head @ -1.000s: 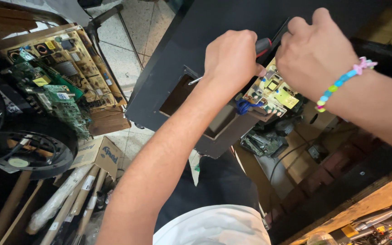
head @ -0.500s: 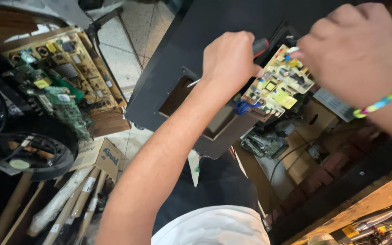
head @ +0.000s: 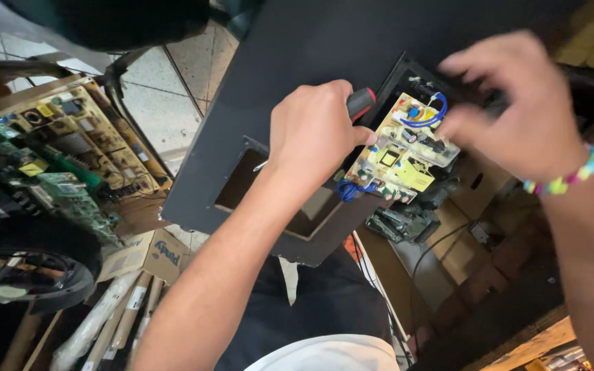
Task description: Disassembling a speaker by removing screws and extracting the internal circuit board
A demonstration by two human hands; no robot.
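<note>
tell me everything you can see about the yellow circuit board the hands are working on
The circuit board is a pale yellow rectangle, tilted, sitting in a recess of the black panel. It carries small dark components, a yellow block, a looped blue wire at its top end and a blue wire bundle at its lower corner. The left hand, gripping a red-and-black-handled screwdriver, rests at its left edge. The right hand, blurred, hovers at its upper right; contact is unclear.
</note>
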